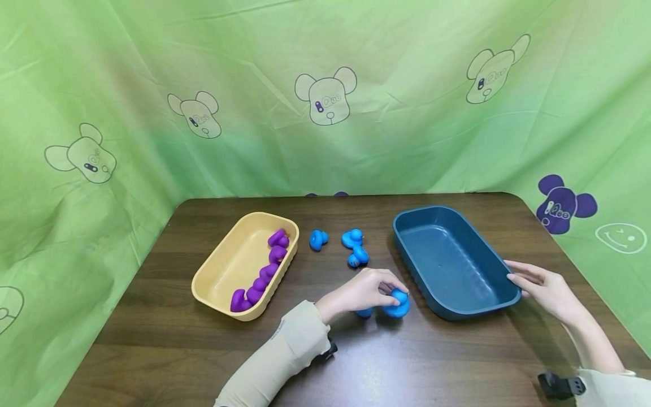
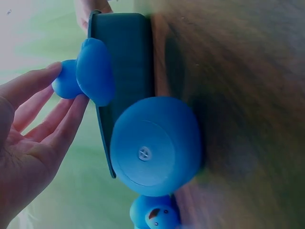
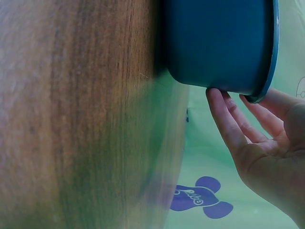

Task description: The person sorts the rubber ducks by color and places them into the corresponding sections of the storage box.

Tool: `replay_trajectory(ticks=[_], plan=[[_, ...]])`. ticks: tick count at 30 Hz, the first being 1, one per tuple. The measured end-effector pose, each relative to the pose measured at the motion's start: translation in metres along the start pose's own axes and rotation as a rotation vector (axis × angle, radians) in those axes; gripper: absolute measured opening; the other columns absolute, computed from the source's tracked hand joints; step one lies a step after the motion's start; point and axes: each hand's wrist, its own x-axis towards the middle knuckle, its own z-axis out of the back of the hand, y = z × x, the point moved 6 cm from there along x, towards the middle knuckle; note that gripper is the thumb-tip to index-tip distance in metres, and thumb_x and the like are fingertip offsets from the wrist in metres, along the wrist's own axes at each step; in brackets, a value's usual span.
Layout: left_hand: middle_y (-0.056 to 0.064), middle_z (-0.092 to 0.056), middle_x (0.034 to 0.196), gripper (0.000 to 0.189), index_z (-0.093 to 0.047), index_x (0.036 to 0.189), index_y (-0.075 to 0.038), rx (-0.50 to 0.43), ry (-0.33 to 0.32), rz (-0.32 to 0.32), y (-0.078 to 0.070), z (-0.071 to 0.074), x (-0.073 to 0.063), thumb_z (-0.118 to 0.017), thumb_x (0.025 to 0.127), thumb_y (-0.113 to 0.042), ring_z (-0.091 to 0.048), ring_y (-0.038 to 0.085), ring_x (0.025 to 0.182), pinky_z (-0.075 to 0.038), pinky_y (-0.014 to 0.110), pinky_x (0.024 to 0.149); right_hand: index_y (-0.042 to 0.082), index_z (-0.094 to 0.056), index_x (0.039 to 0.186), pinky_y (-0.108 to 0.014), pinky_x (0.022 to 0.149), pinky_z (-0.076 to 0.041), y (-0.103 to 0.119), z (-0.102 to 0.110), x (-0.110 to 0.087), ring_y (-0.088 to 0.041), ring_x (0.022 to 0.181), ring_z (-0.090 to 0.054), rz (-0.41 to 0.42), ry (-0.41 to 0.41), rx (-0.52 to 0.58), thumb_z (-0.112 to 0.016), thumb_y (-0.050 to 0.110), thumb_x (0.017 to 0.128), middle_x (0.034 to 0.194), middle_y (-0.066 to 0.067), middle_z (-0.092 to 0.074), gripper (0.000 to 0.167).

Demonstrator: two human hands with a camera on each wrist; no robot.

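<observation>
Green cloth printed with cartoon heads point(image 1: 329, 99) hangs behind a dark wooden table point(image 1: 168, 350) as you work between two containers. Purple toys point(image 1: 254, 295) line the right-hand wall of your tan tray point(image 1: 224, 265), while your deep blue basin point(image 1: 442, 271) shows its glossy floor. Your left hand point(image 1: 373, 287) pinches a blue toy duck point(image 1: 396, 308) by its rounded head, holding it above the tabletop, just beside the basin's left wall. Your right hand, well apart from the left, touches the basin's outer wall and rim with fingers extended. The raised duck is plain, smooth and bright blue, its body broader than its head. Below it, a second duck point(image 2: 155, 143) lies with its round base and small crossed vent turned toward the left wrist camera; three more blue ducks point(image 1: 358, 256) lie farther back, between the containers.
</observation>
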Motion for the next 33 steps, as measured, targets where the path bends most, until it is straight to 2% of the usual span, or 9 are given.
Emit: replay_trajectory(ticks=[8, 17, 24, 33], plan=[[0.002, -0.06, 0.102, 0.026, -0.063, 0.107, -0.006, -0.007, -0.014, -0.019, -0.007, 0.004, 0.01, -0.063, 0.081, -0.012, -0.056, -0.001, 0.088, -0.043, 0.008, 0.073, 0.032, -0.057, 0.113, -0.014, 0.057, -0.046, 0.0, 0.0, 0.0, 0.011, 0.074, -0.053, 0.003, -0.007, -0.002, -0.054, 0.014, 0.088, 0.09, 0.034, -0.05, 0.031], [0.0, -0.06, 0.102, 0.026, -0.063, 0.106, -0.007, -0.033, -0.05, -0.028, -0.017, 0.01, 0.021, -0.064, 0.081, -0.012, -0.055, -0.004, 0.086, -0.042, 0.007, 0.073, 0.035, -0.057, 0.111, -0.014, 0.057, -0.046, 0.0, -0.001, -0.001, 0.011, 0.074, -0.053, 0.0, -0.01, 0.025, -0.054, 0.014, 0.088, 0.089, 0.034, -0.051, 0.031], [0.001, -0.06, 0.103, 0.026, -0.063, 0.107, -0.006, -0.029, -0.043, -0.054, -0.025, 0.009, 0.03, -0.063, 0.082, -0.011, -0.054, -0.005, 0.086, -0.041, 0.006, 0.073, 0.037, -0.056, 0.111, -0.014, 0.057, -0.045, -0.001, -0.001, -0.001, 0.01, 0.073, -0.054, -0.007, -0.015, 0.024, -0.054, 0.014, 0.088, 0.089, 0.034, -0.051, 0.032], [-0.003, -0.058, 0.102, 0.027, -0.063, 0.108, -0.009, -0.01, -0.059, -0.033, -0.029, 0.006, 0.042, -0.063, 0.082, -0.014, -0.052, -0.009, 0.083, -0.04, 0.005, 0.073, 0.037, -0.056, 0.111, -0.015, 0.057, -0.046, -0.002, -0.001, 0.0, 0.01, 0.073, -0.054, -0.001, -0.017, 0.028, -0.054, 0.013, 0.088, 0.089, 0.034, -0.051, 0.033]])
